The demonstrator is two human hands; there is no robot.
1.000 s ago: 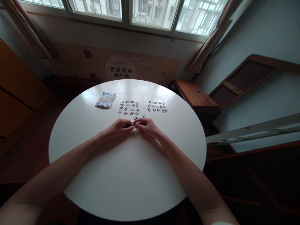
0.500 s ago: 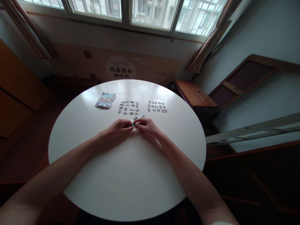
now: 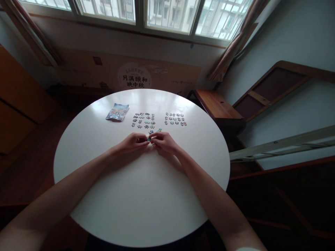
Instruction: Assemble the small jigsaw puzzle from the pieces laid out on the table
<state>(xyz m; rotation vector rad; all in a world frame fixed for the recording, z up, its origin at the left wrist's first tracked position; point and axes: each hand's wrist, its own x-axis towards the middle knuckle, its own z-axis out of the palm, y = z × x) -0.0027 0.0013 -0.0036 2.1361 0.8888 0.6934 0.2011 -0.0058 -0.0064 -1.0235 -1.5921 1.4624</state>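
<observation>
My left hand (image 3: 137,141) and my right hand (image 3: 164,141) meet over the middle of the round white table (image 3: 141,195). Between their fingertips is a small bluish-green jigsaw puzzle piece (image 3: 149,139), partly covered by the fingers of both hands. Just beyond the fingers lie more joined or touching puzzle pieces (image 3: 159,130), half hidden by my right hand. Farther back, loose puzzle pieces are laid out in two groups: a left group (image 3: 147,122) and a right group (image 3: 175,119).
A colourful printed packet (image 3: 117,112) lies on the table, left of the pieces. Beyond the table's right edge stands a wooden bench or low table (image 3: 217,104). A metal rail (image 3: 282,143) runs along the right. Windows and a printed banner (image 3: 167,76) are behind the table.
Hardly anything differs. Both hands keep the same place and hold, with at most a slight shift of the fingertips on the piece.
</observation>
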